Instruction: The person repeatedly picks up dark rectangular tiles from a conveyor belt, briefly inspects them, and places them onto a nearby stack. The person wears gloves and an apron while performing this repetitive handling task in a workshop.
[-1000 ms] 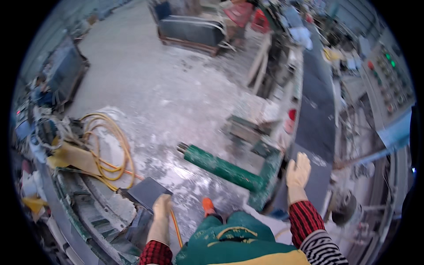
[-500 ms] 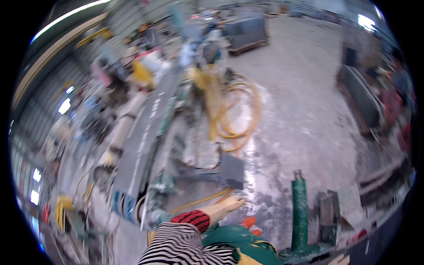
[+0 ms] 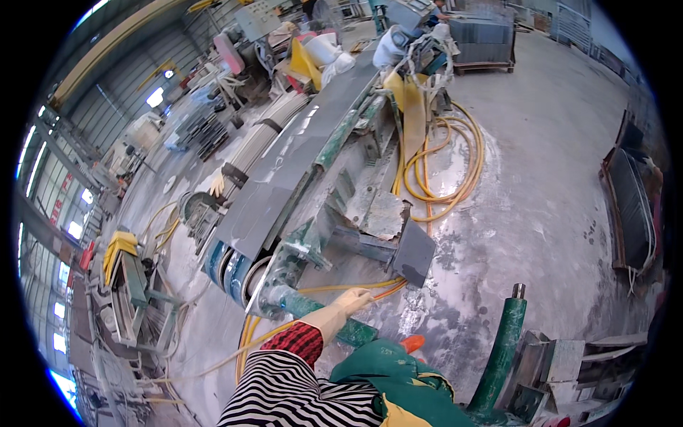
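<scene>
At lower centre of the frame, the person's left hand [image 3: 345,306], in a pale cream covering with a red-and-black cuff [image 3: 299,343], extends over a green painted metal tube [image 3: 302,304]. Its fingers are extended and released, with no item seen in their grasp. They lie just beside a yellow-and-orange flexible hose [image 3: 333,288] at centre of the frame; contact cannot be determined. The right hand is out of view, and the state of its fingers cannot be told.

Above and right of the left hand, a dark grey square flat plate [image 3: 415,254] stands tilted at the end of a grey metal bar [image 3: 366,246]. A long dark grey flat belt [image 3: 274,188] runs from left of centre toward upper centre, with blue-rimmed rollers [image 3: 233,272] at its near end. A green metal cylinder [image 3: 500,352] rises at lower right.
</scene>
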{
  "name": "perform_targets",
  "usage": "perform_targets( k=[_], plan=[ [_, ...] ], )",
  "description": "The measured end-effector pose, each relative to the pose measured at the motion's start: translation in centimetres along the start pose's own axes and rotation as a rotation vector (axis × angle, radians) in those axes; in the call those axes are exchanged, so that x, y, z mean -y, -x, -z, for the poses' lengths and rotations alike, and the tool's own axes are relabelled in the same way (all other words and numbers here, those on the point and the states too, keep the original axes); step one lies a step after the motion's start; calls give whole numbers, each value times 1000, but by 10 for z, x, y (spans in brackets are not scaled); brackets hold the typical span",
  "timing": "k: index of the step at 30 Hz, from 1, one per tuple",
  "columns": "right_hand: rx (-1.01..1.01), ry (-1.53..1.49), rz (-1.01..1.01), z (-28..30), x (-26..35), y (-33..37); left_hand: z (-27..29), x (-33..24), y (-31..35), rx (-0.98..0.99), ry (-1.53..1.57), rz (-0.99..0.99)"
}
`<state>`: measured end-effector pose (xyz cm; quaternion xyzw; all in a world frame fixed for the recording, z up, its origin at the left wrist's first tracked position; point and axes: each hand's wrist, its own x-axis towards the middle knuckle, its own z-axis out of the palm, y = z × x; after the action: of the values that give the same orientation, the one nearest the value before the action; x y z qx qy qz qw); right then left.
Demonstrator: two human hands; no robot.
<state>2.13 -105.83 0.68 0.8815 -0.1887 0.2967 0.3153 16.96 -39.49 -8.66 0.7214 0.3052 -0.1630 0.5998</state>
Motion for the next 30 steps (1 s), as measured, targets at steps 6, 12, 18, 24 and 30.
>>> perform_targets(
  k=[6,12,18,24,30],
  plan=[
    [13,-121,-93,-14,-3,9,67,37,57,-234,316,148],
    [-98,124,346,-37,-27,30,118,67,82,-443,483,89],
    [-152,92,315,-32,-12,45,198,75,90,-865,781,-63],
    [-122,126,248,-9,24,85,299,74,101,-1081,1005,-123],
    [-237,295,469,45,63,120,371,78,92,-1042,1192,-151]
  ],
)
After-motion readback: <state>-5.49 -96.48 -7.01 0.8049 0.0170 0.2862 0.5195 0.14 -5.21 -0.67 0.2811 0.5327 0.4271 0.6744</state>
